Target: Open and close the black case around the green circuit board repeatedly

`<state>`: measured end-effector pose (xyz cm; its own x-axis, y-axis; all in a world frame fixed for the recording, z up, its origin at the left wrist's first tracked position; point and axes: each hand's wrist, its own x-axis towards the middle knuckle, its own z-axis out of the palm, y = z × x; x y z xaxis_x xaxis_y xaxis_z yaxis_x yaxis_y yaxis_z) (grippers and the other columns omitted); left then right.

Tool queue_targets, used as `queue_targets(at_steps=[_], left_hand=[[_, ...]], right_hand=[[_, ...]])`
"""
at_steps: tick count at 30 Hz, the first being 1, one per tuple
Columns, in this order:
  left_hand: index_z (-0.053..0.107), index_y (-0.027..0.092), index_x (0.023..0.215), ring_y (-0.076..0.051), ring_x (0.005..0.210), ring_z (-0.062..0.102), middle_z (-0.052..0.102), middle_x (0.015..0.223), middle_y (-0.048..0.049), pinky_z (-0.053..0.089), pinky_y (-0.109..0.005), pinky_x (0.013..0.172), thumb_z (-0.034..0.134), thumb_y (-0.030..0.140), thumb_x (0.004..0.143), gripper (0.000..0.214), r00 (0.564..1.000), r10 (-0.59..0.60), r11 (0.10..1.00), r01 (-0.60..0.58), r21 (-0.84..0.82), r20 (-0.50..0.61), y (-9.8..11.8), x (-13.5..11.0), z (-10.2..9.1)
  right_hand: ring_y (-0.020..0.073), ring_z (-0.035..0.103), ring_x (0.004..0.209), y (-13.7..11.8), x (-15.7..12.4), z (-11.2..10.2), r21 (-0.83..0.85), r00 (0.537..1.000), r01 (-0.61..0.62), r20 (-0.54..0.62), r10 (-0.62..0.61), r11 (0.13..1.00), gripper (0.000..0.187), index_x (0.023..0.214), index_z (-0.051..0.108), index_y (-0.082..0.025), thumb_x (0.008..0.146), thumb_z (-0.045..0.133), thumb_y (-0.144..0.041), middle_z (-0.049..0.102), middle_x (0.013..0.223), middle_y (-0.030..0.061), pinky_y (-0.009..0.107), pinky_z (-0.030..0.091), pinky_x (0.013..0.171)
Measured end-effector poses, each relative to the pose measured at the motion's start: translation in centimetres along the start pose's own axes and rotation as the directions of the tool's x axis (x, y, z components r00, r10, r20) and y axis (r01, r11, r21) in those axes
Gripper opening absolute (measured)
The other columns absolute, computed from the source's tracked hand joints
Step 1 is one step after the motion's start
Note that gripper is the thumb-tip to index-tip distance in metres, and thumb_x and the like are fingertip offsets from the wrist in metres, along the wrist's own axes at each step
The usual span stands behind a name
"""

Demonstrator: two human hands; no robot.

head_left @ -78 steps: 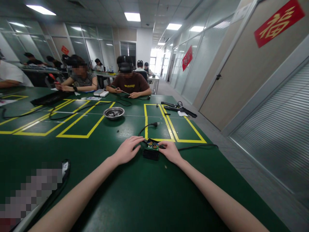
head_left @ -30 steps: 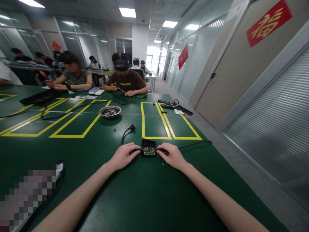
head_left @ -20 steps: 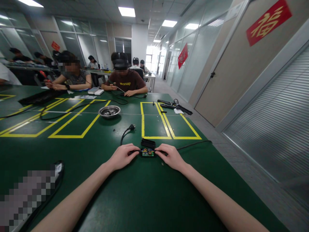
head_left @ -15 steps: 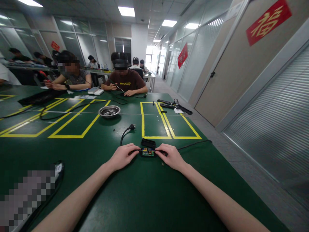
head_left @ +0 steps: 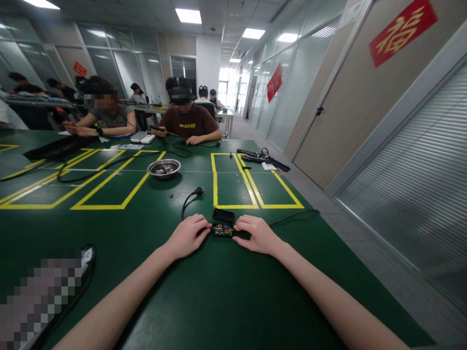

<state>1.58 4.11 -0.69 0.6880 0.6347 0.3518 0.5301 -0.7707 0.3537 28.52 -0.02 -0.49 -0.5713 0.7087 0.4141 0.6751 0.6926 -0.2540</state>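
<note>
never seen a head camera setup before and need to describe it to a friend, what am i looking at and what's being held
There's no machine here: these are a person's two bare hands, seen by a camera on that person's head, looking forward and down. The left hand and right hand are at opposite ends of a small open black box with a circuit board inside; how firmly they grip is hard to tell. Its likely cover lies just beyond. Also on the green table are a plug, a metal bowl of small pieces and yellow tape.
</note>
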Motion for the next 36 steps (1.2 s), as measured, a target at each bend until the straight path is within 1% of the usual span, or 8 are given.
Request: queue_targets(at_steps=[11,14,17,19,21,25,31,36], left_hand=[[0.066,0.017,0.088,-0.022,0.087,0.059,0.066,0.092,-0.0067,0.048,-0.034,0.077,0.05,0.021,0.099,0.02,1.0,0.011,0.993,-0.012,0.121,0.004,0.4,0.1,0.1],[0.07,0.018,0.093,-0.023,0.092,0.061,0.068,0.094,-0.0067,0.049,-0.036,0.081,0.051,0.024,0.1,0.021,0.999,-0.042,0.996,0.044,0.082,-0.025,0.1,0.2,0.3],[0.071,0.02,0.109,-0.023,0.099,0.062,0.071,0.102,-0.007,0.049,-0.037,0.087,0.048,0.027,0.102,0.026,0.99,-0.126,0.991,0.129,0.042,-0.066,-0.4,0.4,0.7],[0.068,0.021,0.122,-0.024,0.107,0.061,0.071,0.114,-0.0077,0.048,-0.039,0.092,0.045,0.028,0.103,0.031,0.985,-0.157,0.987,0.159,0.031,-0.066,-0.7,0.6,0.9],[0.064,0.022,0.131,-0.025,0.116,0.058,0.069,0.125,-0.0077,0.045,-0.042,0.098,0.042,0.029,0.104,0.036,0.987,-0.155,0.988,0.156,0.019,-0.037,-0.9,0.7,1.0],[0.062,0.024,0.136,-0.024,0.124,0.056,0.068,0.132,-0.0063,0.041,-0.044,0.105,0.038,0.03,0.105,0.039,0.992,-0.124,0.992,0.124,-0.02,0.012,-1.1,0.8,1.2],[0.062,0.025,0.135,-0.024,0.127,0.054,0.066,0.136,-0.0065,0.039,-0.044,0.106,0.039,0.033,0.105,0.039,0.994,-0.105,0.994,0.106,-0.03,0.01,-0.9,0.7,1.2],[0.067,0.025,0.122,-0.024,0.126,0.055,0.068,0.131,-0.0062,0.038,-0.045,0.107,0.044,0.03,0.102,0.031,0.994,-0.106,0.994,0.106,-0.035,0.008,-0.8,0.7,1.0]], right_hand=[[0.0228,0.064,0.082,0.1,-0.1,0.4,-0.053,1.0,0.029,-0.009,-0.029,0.998,0.012,0.088,0.07,-0.021,0.093,0.064,-0.03,0.071,0.091,0.0089,0.035,0.052,0.074],[0.0225,0.066,0.085,0.2,0.1,1.1,0.022,0.991,-0.065,-0.113,0.067,0.998,0.013,0.089,0.07,-0.02,0.093,0.064,-0.032,0.072,0.092,0.0085,0.035,0.053,0.078],[0.0236,0.067,0.092,0.5,0.6,2.1,0.043,0.941,-0.243,-0.235,0.246,0.969,0.018,0.102,0.072,-0.02,0.095,0.059,-0.03,0.072,0.099,0.0093,0.038,0.053,0.084],[0.0242,0.066,0.096,0.7,0.9,2.7,0.03,0.914,-0.327,-0.244,0.324,0.945,0.023,0.111,0.072,-0.021,0.096,0.057,-0.029,0.071,0.102,0.0094,0.038,0.053,0.086],[0.0242,0.066,0.097,1.0,1.0,3.1,0.033,0.911,-0.353,-0.215,0.352,0.935,0.025,0.115,0.072,-0.021,0.096,0.056,-0.028,0.071,0.103,0.009,0.038,0.054,0.085],[0.0242,0.065,0.098,1.2,0.8,3.0,0.069,0.919,-0.341,-0.184,0.348,0.937,0.024,0.113,0.073,-0.021,0.098,0.054,-0.024,0.07,0.105,0.0092,0.039,0.054,0.086],[0.024,0.064,0.098,1.3,0.7,2.7,0.068,0.947,-0.269,-0.165,0.277,0.961,0.025,0.107,0.076,-0.02,0.099,0.053,-0.023,0.07,0.104,0.0097,0.04,0.054,0.086],[0.0234,0.064,0.099,1.1,0.6,2.7,0.136,0.959,-0.214,-0.161,0.235,0.967,0.026,0.109,0.076,-0.021,0.099,0.052,-0.023,0.069,0.105,0.0097,0.039,0.055,0.088]])
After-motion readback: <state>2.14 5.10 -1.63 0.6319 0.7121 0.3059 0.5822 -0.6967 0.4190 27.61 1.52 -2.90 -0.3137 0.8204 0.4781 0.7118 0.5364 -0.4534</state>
